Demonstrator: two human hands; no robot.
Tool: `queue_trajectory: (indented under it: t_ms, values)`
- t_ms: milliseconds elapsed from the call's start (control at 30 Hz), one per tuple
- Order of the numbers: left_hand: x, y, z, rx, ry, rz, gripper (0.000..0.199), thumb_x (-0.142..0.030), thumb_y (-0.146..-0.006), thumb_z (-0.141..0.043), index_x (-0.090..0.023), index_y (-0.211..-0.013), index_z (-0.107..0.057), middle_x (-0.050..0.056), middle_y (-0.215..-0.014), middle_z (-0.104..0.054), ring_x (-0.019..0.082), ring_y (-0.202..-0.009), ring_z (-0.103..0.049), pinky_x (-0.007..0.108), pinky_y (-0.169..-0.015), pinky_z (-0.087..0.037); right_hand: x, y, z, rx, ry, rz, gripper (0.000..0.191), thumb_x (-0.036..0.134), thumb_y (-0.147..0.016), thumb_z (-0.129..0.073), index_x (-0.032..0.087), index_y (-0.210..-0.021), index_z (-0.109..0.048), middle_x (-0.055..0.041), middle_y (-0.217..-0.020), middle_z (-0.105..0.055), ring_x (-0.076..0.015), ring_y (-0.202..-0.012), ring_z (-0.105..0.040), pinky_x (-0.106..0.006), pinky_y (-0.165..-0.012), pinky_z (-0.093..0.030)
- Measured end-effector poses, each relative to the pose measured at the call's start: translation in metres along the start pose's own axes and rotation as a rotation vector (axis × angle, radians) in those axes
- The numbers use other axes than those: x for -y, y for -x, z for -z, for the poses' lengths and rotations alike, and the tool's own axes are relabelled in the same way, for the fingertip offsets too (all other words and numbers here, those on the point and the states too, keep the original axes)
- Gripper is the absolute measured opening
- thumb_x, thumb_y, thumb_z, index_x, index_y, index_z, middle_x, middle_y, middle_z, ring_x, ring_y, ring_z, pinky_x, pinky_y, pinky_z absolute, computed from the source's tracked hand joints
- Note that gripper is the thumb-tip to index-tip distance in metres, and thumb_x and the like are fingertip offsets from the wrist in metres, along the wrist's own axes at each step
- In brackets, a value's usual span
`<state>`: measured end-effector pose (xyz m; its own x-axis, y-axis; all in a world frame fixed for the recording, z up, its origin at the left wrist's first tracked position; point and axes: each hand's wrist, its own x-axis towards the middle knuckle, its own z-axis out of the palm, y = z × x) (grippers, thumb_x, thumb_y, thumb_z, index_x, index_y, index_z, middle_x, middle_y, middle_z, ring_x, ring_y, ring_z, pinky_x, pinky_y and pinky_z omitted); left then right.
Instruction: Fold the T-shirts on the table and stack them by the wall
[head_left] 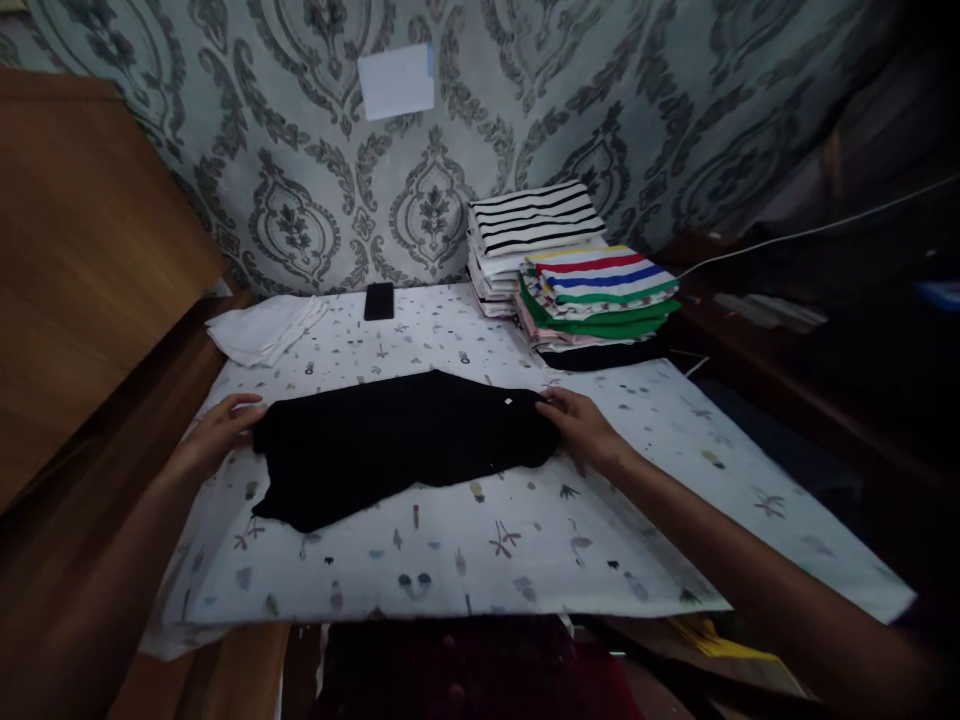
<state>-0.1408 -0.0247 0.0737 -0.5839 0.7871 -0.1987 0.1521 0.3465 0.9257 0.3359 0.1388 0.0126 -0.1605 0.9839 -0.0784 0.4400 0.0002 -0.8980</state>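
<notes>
A black garment (405,435), folded lengthwise, lies across the table in front of me, with a small white mark near its right end. My left hand (221,432) pinches its left edge between thumb and fingers. At the opposite end, my right hand (581,425) is closed on the right edge, thumb side up. The lower left corner of the cloth hangs loose and spreads towards me. Its underside is hidden.
The table is covered by a white printed cloth (465,550). Behind the garment are a white folded cloth (262,328) and a black phone (379,301). Folded clothes stand in a striped-topped stack (536,220) and a colourful stack (600,285). A wooden panel (90,250) rises at left.
</notes>
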Motion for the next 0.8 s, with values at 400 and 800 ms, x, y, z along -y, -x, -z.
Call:
queue_trajectory:
  t_ms: [400,800]
  values:
    - [0.009,-0.008,-0.011,-0.020,-0.093,-0.079,0.046,-0.051,-0.043,-0.081,-0.019,-0.071,-0.064,-0.001,-0.061,-0.061,0.016,-0.059,-0.054,0.025,-0.052,-0.040,0.069,-0.016,-0.086,0.172,0.840,0.591,0.016,0.025,-0.091,-0.057,0.019,-0.101,-0.069,-0.0117,-0.103,-0.069,-0.0273,-0.099,-0.061,-0.036,-0.081,-0.049]
    - [-0.053,-0.086,-0.034,-0.134,0.236,-0.105,0.023,-0.027,-0.059,-0.068,-0.019,-0.076,-0.056,-0.004,-0.066,-0.058,0.010,-0.056,-0.053,0.020,-0.054,-0.045,0.067,-0.142,-0.045,-0.142,-0.069,0.185,0.011,0.028,-0.078,-0.055,0.021,-0.070,-0.054,0.0019,-0.057,-0.053,-0.0143,-0.054,-0.051,-0.026,-0.053,-0.044]
